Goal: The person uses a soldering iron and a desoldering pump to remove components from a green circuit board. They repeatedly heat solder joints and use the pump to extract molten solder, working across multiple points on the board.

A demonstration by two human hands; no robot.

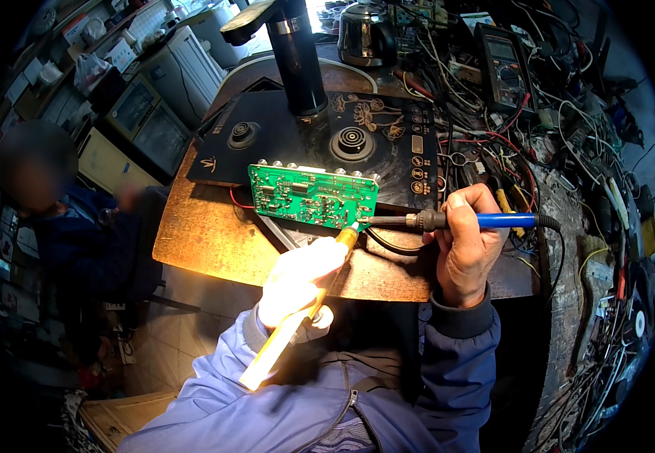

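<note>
My right hand (469, 240) grips a soldering iron (503, 220) with a blue handle, its metal barrel pointing left. The iron's tip meets the lower right corner of a green circuit board (308, 198), which stands tilted up with its soldered side facing me. Closed around a long yellow solder sucker (281, 349) is my left hand (302, 273), washed out by strong light. The sucker slants up to the right, its nozzle at the same corner of the board, close to the iron's tip. A row of round metal connectors lines the board's top edge.
Behind the board lies a black cooktop panel (282, 124) on the wooden table (207, 238). A dark cylinder (295, 64) stands on it, with a metal kettle (361, 34) beyond. Tangled wires and a multimeter (503, 68) crowd the right. A person (93, 241) sits at left.
</note>
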